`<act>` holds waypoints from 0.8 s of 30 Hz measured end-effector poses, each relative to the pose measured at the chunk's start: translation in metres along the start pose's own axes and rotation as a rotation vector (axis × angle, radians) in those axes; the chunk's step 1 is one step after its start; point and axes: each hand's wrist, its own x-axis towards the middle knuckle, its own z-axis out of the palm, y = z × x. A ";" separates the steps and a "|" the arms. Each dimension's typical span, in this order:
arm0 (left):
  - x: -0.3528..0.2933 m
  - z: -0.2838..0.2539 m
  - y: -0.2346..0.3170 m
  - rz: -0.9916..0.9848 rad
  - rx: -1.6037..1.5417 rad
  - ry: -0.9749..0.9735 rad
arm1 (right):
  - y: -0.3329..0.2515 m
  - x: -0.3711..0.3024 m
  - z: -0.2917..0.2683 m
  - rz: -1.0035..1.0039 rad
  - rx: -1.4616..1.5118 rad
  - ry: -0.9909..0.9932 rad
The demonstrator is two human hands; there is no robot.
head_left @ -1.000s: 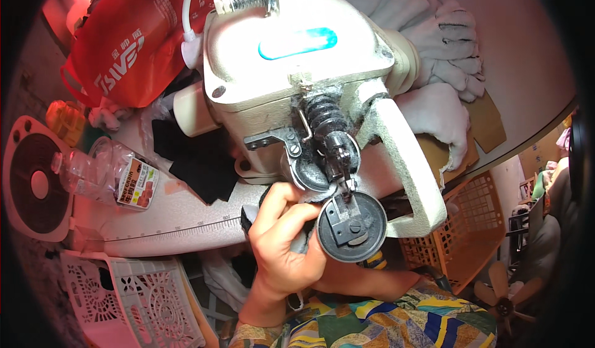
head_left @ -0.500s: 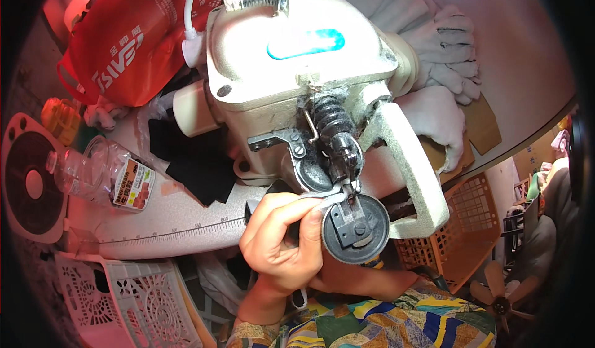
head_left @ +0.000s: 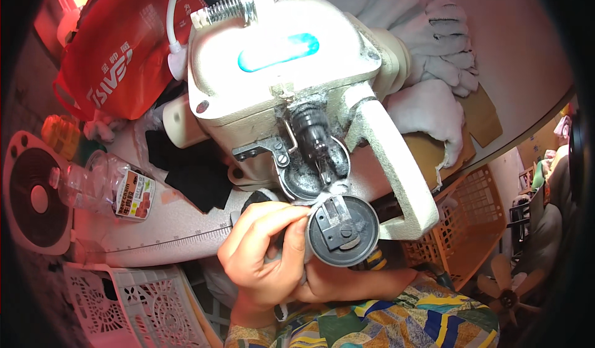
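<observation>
A cream overedge sewing machine (head_left: 238,100) with a black front disc (head_left: 365,227) and a second disc behind it fills the middle. My left hand (head_left: 263,249) is closed just left of the front disc, thumb and forefinger pinching the edge of a pale fabric piece (head_left: 318,205). That edge runs up to where the two discs meet, under the machine's black needle mechanism (head_left: 316,140). My right hand (head_left: 322,281) lies low behind my left hand and below the disc. Its fingers are hidden, so what it holds cannot be seen.
White fabric gloves (head_left: 437,44) and cardboard (head_left: 480,122) lie right of the machine. At left are a red bag (head_left: 118,50), clear jar (head_left: 133,193), black cloth (head_left: 192,171) and small fan (head_left: 37,199). White basket (head_left: 149,304) and orange crate (head_left: 458,224) stand below the table edge.
The machine sits further left in the picture as the view shifts. My left hand appears slightly left and lower, still pinching the fabric. The needle mechanism has changed position and looks blurred.
</observation>
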 end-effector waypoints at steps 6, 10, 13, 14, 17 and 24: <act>0.004 -0.027 0.005 0.046 0.156 -0.239 | 0.017 -0.014 0.017 -0.215 -0.540 -0.081; 0.001 -0.033 0.002 0.025 0.235 -0.267 | -0.003 0.003 0.008 -0.230 -0.349 0.175; -0.002 -0.034 -0.001 0.056 0.240 -0.236 | -0.002 0.000 0.012 -0.124 -0.250 0.127; -0.003 -0.034 -0.002 0.067 0.238 -0.221 | -0.003 -0.002 0.010 -0.111 -0.265 0.108; -0.009 -0.032 -0.008 0.122 0.232 -0.134 | -0.014 0.001 -0.002 -0.137 -0.369 0.045; -0.005 -0.033 -0.023 0.325 0.255 -0.054 | -0.024 0.015 -0.012 -0.167 -0.367 0.058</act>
